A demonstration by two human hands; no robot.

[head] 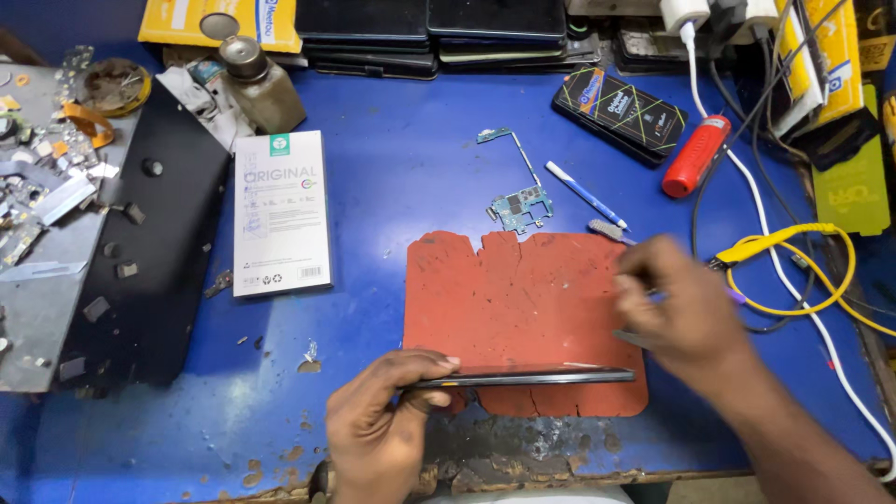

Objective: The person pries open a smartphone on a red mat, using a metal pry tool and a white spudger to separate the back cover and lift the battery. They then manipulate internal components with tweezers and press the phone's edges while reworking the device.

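Observation:
My left hand (pixel 385 420) grips one end of a thin dark phone (pixel 532 377), held edge-on and level just above the near edge of a worn red mat (pixel 523 299). My right hand (pixel 677 303) is blurred over the mat's right side, fingers pinched together near a small brush (pixel 609 229) and a thin metal tool (pixel 627 338); whether it holds either is unclear. A small green circuit board (pixel 519 205) with a thin flex strip lies just beyond the mat.
On the blue table are a white flat box (pixel 280 213), a black slab (pixel 149 252) with small parts, a blue-white pen tool (pixel 583 193), a red cylinder (pixel 695 156), a black packet (pixel 621 112), yellow and white cables (pixel 793 243), and stacked phones (pixel 429 33) at the back.

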